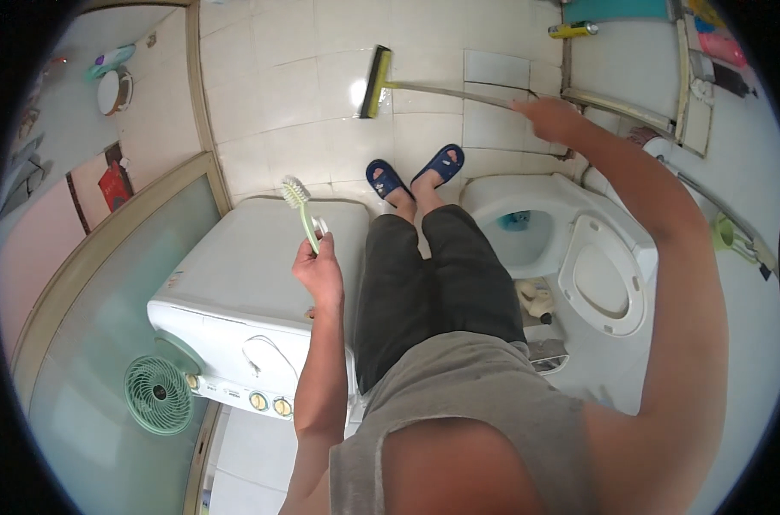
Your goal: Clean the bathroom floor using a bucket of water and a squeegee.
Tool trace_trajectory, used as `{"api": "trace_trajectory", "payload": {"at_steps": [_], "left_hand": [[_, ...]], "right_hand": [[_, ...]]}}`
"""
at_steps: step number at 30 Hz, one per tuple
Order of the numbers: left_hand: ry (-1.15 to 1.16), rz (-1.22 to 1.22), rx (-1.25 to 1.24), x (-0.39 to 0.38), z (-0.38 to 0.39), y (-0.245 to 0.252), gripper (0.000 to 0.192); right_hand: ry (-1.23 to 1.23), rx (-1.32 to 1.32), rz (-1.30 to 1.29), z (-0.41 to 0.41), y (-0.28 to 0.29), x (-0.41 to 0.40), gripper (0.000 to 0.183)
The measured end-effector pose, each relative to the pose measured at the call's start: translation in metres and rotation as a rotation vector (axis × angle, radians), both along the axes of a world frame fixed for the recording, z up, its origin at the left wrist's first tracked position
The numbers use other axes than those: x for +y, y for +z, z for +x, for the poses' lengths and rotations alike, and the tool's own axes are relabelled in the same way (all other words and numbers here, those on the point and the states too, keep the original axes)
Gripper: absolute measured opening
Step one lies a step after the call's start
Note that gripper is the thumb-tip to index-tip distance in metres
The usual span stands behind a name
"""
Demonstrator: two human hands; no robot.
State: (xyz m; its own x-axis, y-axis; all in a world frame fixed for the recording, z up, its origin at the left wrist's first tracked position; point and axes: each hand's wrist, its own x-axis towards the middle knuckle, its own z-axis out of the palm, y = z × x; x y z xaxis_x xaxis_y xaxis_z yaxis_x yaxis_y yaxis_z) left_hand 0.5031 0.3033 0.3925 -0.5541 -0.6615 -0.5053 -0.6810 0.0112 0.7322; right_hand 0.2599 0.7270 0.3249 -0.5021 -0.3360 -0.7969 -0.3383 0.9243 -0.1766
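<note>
My left hand (319,270) grips a pale green scrub brush (307,222) by its handle, with the white bristles upward, over the white lid of a washing machine (267,251). A small white object, its kind unclear, shows beside the handle. My right hand (544,119) is closed around the pole of a floor squeegee (378,82). Its yellow-green head with a dark edge lies at the tiled floor (274,96), beyond my feet in blue slippers.
To the right stands a toilet (518,187) with its bowl uncovered. Beside it are a bottle (536,299) and a small bin (547,355). A green fan (159,394) is by the washing machine's control panel. A spray can (573,29) lies at the upper right. A glass door (106,283) stands left.
</note>
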Motion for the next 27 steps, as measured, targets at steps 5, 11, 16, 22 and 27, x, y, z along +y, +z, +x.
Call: {"api": "trace_trajectory", "payload": {"at_steps": [5,11,16,22,27], "left_hand": [[0.051,0.064,-0.026,0.0,-0.004,-0.003,0.006],[-0.022,0.049,-0.013,0.003,-0.009,-0.013,0.004],[-0.04,0.088,-0.039,0.011,-0.021,-0.006,0.008],[-0.061,0.112,-0.061,0.016,-0.024,0.003,0.003],[-0.135,0.097,-0.067,0.033,-0.034,0.01,0.004]], "right_hand": [[0.066,-0.079,0.324,0.038,0.071,0.103,0.062],[0.102,-0.083,0.494,0.082,0.109,0.204,0.059],[0.039,-0.007,0.55,0.106,0.13,0.246,0.059],[0.007,0.063,0.424,0.111,0.153,0.212,0.06],[-0.057,0.051,0.329,0.09,0.104,0.173,0.058]]}}
